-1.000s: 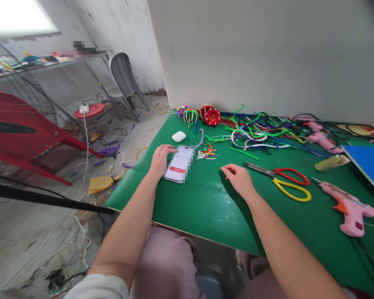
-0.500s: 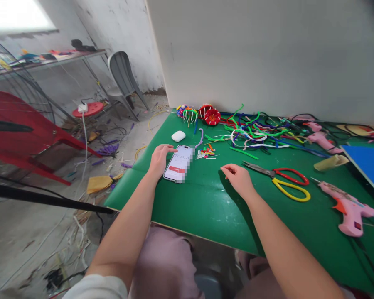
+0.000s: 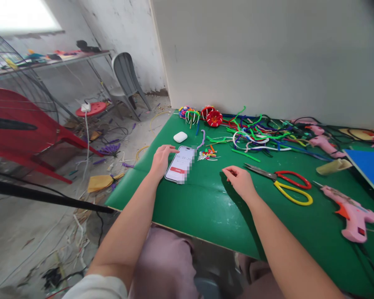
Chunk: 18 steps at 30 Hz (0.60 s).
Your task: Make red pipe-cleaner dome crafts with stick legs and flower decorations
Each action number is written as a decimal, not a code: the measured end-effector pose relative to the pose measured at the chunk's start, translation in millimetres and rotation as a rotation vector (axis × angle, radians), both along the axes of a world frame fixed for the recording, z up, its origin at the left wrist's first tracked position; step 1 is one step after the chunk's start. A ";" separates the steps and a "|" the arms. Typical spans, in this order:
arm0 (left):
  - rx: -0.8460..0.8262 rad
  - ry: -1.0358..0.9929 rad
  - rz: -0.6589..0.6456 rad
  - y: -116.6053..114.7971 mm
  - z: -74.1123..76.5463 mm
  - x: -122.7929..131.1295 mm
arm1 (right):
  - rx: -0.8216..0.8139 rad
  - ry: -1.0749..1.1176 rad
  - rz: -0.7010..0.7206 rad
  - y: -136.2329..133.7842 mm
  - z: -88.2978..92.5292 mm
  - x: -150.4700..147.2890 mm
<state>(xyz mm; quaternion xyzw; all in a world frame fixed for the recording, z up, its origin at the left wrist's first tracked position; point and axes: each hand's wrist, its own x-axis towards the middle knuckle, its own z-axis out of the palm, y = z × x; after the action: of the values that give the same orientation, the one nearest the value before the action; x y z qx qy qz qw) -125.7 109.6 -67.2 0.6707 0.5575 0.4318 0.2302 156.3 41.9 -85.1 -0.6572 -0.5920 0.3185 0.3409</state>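
My left hand (image 3: 161,160) lies at the left edge of the phone (image 3: 174,171), fingers stretched out, fingertips at its upper left corner. The phone lies flat, showing a timer and a red button; a blurred patch covers its right side. My right hand (image 3: 238,179) rests on the green table top (image 3: 202,211), fingers curled together, nothing showing in them. To its right lie scissors (image 3: 277,177) with one red and one yellow handle. Between the hands and farther back is a small pile of coloured pipe cleaner offcuts (image 3: 209,153). A white earbud case (image 3: 180,137) sits behind the phone.
Tangled pipe cleaners (image 3: 252,135) and red-and-white round ornaments (image 3: 214,118) lie along the back. One pink glue gun (image 3: 352,211) is at the right, another (image 3: 324,141) farther back, near a blue board (image 3: 369,168). A red chair (image 3: 21,120) stands left.
The view has shifted slightly, so things sit a little lower and farther right. Both hands keep nearly the same places, the left at the phone. Nothing on the table has visibly moved.
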 end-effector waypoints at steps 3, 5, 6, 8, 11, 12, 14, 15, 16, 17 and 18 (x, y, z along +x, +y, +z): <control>-0.004 0.001 -0.001 -0.3 0.5 0.1 | -0.002 -0.001 0.002 -0.2 0.1 0.0; -0.003 0.002 -0.002 -0.3 0.8 0.4 | -0.004 0.000 0.002 -0.2 -0.1 0.0; -0.001 0.003 -0.002 -0.2 0.9 0.6 | -0.005 0.001 0.001 -0.1 -0.2 0.0; 0.001 0.005 -0.003 0.1 0.8 0.8 | -0.006 0.002 -0.001 0.1 -0.4 -0.1; 0.004 0.005 -0.005 0.4 0.4 0.7 | -0.006 0.000 -0.004 0.7 -0.5 -0.5; 0.003 0.005 -0.005 0.4 0.2 0.7 | -0.006 -0.001 -0.004 0.8 -0.5 -0.6; 0.002 0.003 -0.005 0.4 0.0 0.8 | -0.007 -0.003 -0.003 0.9 -0.5 -0.7; 0.001 0.002 -0.004 0.4 0.0 0.8 | -0.007 -0.003 -0.003 0.9 -0.5 -0.6; -0.001 0.002 -0.004 0.4 0.0 1.0 | -0.007 -0.002 -0.002 0.9 -0.5 -0.5; -0.003 0.003 -0.003 0.4 0.0 1.1 | -0.007 -0.002 -0.002 0.8 -0.5 -0.4; -0.006 0.004 -0.002 0.4 0.1 1.1 | -0.008 -0.002 -0.003 0.7 -0.6 -0.2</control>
<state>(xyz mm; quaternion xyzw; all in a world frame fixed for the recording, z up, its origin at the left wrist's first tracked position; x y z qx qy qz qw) -124.6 110.1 -67.1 0.6712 0.5586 0.4288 0.2314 156.1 42.6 -85.7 -0.6595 -0.5902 0.3198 0.3383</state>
